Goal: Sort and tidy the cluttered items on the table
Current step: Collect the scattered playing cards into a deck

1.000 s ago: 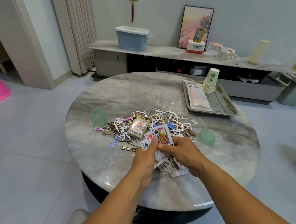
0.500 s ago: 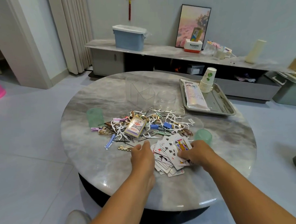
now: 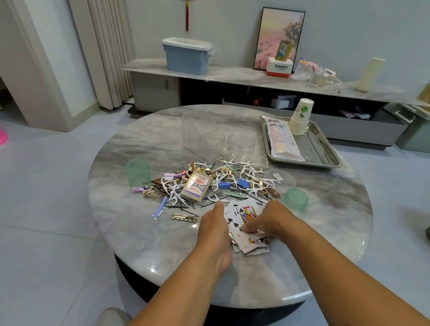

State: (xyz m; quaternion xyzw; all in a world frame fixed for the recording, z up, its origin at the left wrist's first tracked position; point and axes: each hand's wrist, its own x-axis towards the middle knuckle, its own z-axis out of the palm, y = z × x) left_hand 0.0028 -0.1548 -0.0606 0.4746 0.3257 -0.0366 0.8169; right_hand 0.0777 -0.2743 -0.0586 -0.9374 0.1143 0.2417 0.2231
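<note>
Playing cards (image 3: pixel 248 232) lie in a loose heap on the round grey marble table (image 3: pixel 143 242); the left hand (image 3: pixel 214 224) presses flat against their left edge, while the right hand (image 3: pixel 270 221) pinches several. Beyond, a boxed card deck (image 3: pixel 196 187) rests among white floss picks (image 3: pixel 245 176) and hair clips.

Grey-white veined marble table (image 3: pixel 143 237) under everything. The card box (image 3: pixel 196 187) in the clutter is white with red and blue print; just right of it, two blue binder clips (image 3: pixel 243 183). White floss picks (image 3: pixel 253 173) are strewn around the box. Near it, my cards (image 3: pixel 246 215) show black clubs and a yellow-red jack. Left of the box, a pale green cup (image 3: pixel 137 172).
</note>
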